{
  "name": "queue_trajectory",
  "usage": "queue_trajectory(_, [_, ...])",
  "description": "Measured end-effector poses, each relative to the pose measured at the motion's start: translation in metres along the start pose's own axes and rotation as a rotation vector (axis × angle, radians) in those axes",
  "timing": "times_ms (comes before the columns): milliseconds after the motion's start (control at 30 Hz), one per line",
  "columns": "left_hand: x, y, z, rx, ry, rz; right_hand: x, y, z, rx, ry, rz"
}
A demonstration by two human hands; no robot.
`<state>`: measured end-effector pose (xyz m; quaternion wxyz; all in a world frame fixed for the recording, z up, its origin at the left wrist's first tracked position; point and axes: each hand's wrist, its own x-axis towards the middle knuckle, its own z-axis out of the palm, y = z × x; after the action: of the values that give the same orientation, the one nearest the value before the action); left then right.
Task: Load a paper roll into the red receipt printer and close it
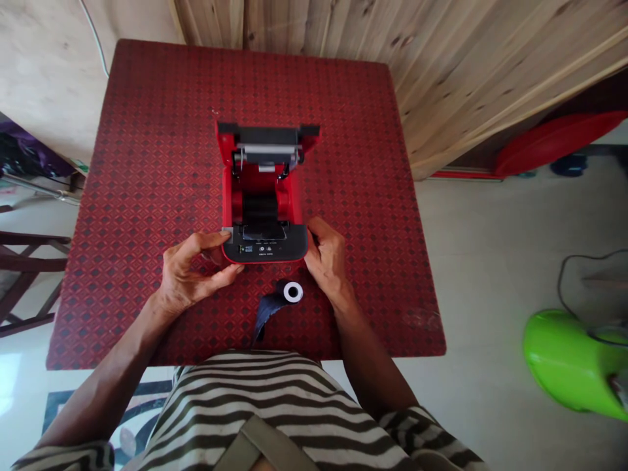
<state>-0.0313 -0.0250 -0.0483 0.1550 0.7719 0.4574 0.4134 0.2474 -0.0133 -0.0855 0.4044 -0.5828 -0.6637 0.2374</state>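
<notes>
A red and black label printer (265,245) sits on the table with its lid (267,136) raised. A black roll (260,208) lies in its red compartment, and the loose end reaches over the front panel. My left hand (189,271) grips the printer's front left corner, with a finger on top and the thumb low at the front edge. At the front right corner, my right hand (328,256) is closed against the side, its fingertips partly hidden. Nearer to me lies a second roll (293,292) with a white end and a dark strip trailing toward the table edge.
A red patterned cloth covers the table (171,131). Wooden panelling (333,29) stands behind it. On the floor to the right is a bright green bin-like object (564,366) with a cable (562,275). Part of a wooden chair (22,281) shows at left.
</notes>
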Motion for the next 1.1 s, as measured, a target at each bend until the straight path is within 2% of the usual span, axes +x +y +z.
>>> queue_trajectory(67, [-0.003,-0.002,0.001,0.006,0.000,0.009,0.000,-0.006,-0.007,-0.015,0.066,0.016])
queue_trajectory(133, [-0.005,-0.004,0.002,0.002,-0.003,0.049,0.001,-0.021,-0.019,-0.061,0.187,-0.006])
queue_trajectory(200, [-0.006,-0.004,0.003,-0.003,-0.004,0.091,0.008,-0.042,-0.033,-0.130,0.275,-0.101])
queue_trajectory(233, [-0.006,-0.004,0.003,-0.005,-0.005,0.107,0.014,-0.055,-0.038,-0.160,0.277,-0.176])
queue_trajectory(300, [-0.006,-0.003,0.004,-0.002,-0.008,0.128,0.029,-0.076,-0.043,-0.203,0.183,-0.350])
queue_trajectory(400, [-0.007,-0.004,0.004,0.020,-0.019,0.151,0.057,-0.094,-0.033,-0.328,-0.101,-0.510])
queue_trajectory(500, [-0.009,-0.006,0.004,0.058,-0.040,0.172,0.081,-0.095,-0.012,-0.576,-0.374,-0.445])
queue_trajectory(567, [-0.010,-0.007,0.004,0.076,-0.056,0.177,0.092,-0.092,0.001,-0.704,-0.466,-0.397])
queue_trajectory(700, [-0.012,-0.009,0.004,0.079,-0.070,0.187,0.102,-0.091,0.015,-0.753,-0.541,-0.434])
queue_trajectory(867, [-0.011,-0.008,0.004,0.069,-0.083,0.202,0.109,-0.097,0.015,-0.795,-0.653,-0.428])
queue_trajectory(967, [-0.011,-0.007,0.004,0.042,-0.081,0.196,0.107,-0.105,0.011,-0.775,-0.615,-0.393])
queue_trajectory(1100, [-0.011,-0.007,0.003,0.029,-0.076,0.178,0.092,-0.121,-0.005,-0.698,-0.455,-0.400])
